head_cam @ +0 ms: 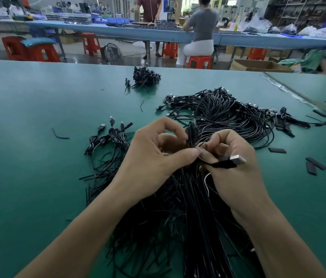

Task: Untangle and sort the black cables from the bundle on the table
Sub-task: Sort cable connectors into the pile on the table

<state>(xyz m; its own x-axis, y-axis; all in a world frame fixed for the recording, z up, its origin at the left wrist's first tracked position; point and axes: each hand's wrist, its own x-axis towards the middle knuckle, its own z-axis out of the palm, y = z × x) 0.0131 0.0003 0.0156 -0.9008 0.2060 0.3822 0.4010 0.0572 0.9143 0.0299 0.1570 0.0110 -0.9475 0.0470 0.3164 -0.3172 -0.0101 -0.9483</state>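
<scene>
Left hand (154,155), right hand (232,167) — pinching black cables (188,197)

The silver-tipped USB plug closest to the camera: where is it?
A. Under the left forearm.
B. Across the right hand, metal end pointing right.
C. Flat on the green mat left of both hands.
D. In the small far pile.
B: the USB plug lies across the right hand, metal end pointing right; both that hand and the left hand pinch cables of the bundle.

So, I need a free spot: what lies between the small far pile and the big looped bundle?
Head view: only bare green table between the small far pile and the big looped bundle.
</scene>
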